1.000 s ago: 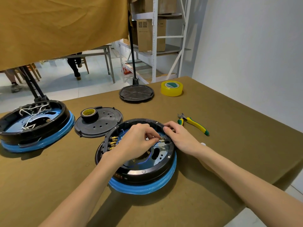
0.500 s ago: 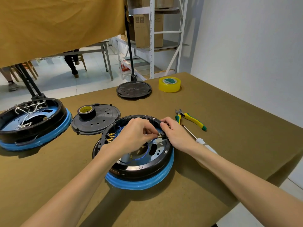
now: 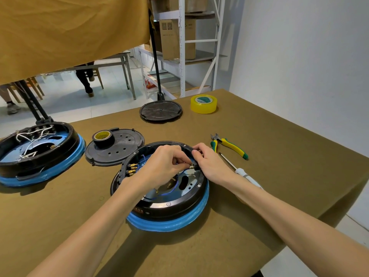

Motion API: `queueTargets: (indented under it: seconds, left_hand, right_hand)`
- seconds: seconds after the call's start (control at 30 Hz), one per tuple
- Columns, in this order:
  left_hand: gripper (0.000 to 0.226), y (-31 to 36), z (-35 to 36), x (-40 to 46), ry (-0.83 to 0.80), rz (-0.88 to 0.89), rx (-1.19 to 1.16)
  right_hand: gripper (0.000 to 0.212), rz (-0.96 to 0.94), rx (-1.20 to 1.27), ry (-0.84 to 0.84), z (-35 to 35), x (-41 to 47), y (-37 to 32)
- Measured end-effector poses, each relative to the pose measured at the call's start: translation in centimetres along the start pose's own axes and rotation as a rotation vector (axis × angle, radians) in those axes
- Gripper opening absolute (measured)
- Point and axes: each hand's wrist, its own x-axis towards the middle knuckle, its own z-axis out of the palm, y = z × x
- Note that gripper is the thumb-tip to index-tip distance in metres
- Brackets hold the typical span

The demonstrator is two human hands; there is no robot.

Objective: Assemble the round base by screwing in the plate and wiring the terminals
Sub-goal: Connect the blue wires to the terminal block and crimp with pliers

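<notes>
Black, blue-rimmed round base [image 3: 169, 208] lies open, brass terminals [image 3: 132, 169] exposed.

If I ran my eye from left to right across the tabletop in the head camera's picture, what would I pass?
Open round base with white wires → black cover plate carrying a tape roll → round base being worked on, both hands inside it → green and yellow pliers.

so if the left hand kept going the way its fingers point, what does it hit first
Most likely the brass terminal it is pinching, then the right hand just past it at the round base rim. The depth between them is hard to judge.
</notes>
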Motion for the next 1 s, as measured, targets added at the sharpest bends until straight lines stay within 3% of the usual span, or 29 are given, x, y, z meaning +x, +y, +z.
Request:
queueTargets:
  seconds: [0.47,0.73,0.9,1.0]
  left_hand:
    - [0.005,-0.4,0.1,-0.6,0.048,-0.023,0.078]
    - [0.010,0.3,-0.7,-1.0,0.054,0.008,0.094]
    - [0.021,-1.2,-3.7,-4.3,0.348,-0.149,0.235]
    - [0.041,-2.0,-3.8,-6.1,0.329,-0.324,0.139]
  right_hand:
    - [0.022,-0.010,0.049,-0.012,-0.2,0.0,0.5]
    - [0.023,-0.036,-0.009,-0.021,-0.4,0.3,0.6]
    - [0.033,-0.075,-0.133,-0.127,-1.9,1.0,0.2]
    - [0.032,-0.087,-0.111,-0.160,-2.9,1.3,-0.3]
